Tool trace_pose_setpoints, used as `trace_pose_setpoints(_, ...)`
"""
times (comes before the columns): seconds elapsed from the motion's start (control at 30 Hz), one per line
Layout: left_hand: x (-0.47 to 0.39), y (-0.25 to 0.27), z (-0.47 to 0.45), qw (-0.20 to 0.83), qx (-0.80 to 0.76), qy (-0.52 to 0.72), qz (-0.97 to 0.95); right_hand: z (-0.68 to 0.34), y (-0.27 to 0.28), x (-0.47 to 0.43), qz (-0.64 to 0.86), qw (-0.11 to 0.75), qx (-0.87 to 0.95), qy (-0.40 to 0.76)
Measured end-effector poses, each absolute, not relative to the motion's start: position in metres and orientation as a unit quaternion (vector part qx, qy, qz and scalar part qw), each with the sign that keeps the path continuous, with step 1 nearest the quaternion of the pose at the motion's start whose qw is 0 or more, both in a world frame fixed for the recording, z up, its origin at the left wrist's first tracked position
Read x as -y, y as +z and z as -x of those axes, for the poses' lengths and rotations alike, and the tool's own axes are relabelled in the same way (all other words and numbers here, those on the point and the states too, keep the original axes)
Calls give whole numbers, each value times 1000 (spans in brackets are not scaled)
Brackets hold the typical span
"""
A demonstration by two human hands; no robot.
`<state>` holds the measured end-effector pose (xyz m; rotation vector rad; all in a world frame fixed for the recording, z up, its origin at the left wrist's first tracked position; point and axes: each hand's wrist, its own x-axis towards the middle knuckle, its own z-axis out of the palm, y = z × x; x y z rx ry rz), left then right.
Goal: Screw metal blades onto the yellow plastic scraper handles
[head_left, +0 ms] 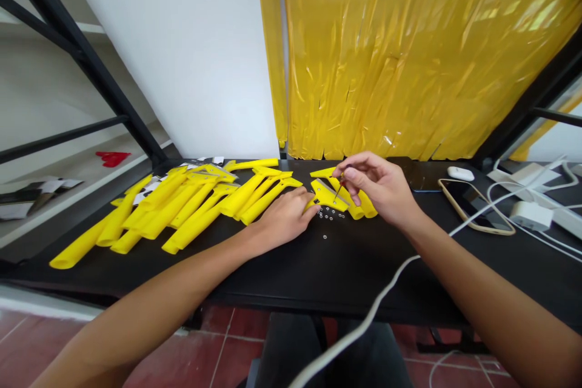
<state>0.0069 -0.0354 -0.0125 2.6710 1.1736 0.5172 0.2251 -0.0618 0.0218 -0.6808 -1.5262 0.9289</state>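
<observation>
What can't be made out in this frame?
All in the head view:
Yellow tool: much of its handle is covered by the left hand.
Thin driver: its grip is partly hidden by the fingers of the right hand; its tip is too small to judge contact.
Small metal pieces: too tiny to count surely.
White cable: cut off by the bottom edge.

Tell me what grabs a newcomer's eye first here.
The glossy yellow sheeting at upper right, behind the black table, stands out first. Next comes the pile of yellow tools on the table's left side. Near the middle, the left hand holds another yellow tool while the right hand points a thin driver at its head.
</observation>
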Motion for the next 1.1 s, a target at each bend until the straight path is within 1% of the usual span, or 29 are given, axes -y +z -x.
trace_pose_setpoints(0.13,35,-12,-7,89,-391,181,-898,-225,20,62,282,570,662,397)
trace_pose_setpoints(0.23,35,-12,-7,86,-393,181,-898,-224,19,60,282,584,639,413)
trace_pose_setpoints(0.33,36,-12,-7,83,-395,171,-899,-224,20,60,291,593,639,394)
trace_pose_setpoints(0.43,36,-12,-7,80,-396,171,-899,-225,20,61,295,584,657,373)
trace_pose_setpoints(0.63,35,-14,-7,82,-393,172,-900,-227,17,59,278,571,653,412)
trace_pose_setpoints(0.8,34,-14,-7,79,-393,174,-899,-226,19,60,291,570,668,380)
trace_pose_setpoints(0.9,34,-14,-7,78,-394,174,-899,-225,18,61,296,561,672,381)
trace_pose_setpoints(1.1,33,-13,-7,77,-401,172,-896,-226,15,57,297,604,633,382)
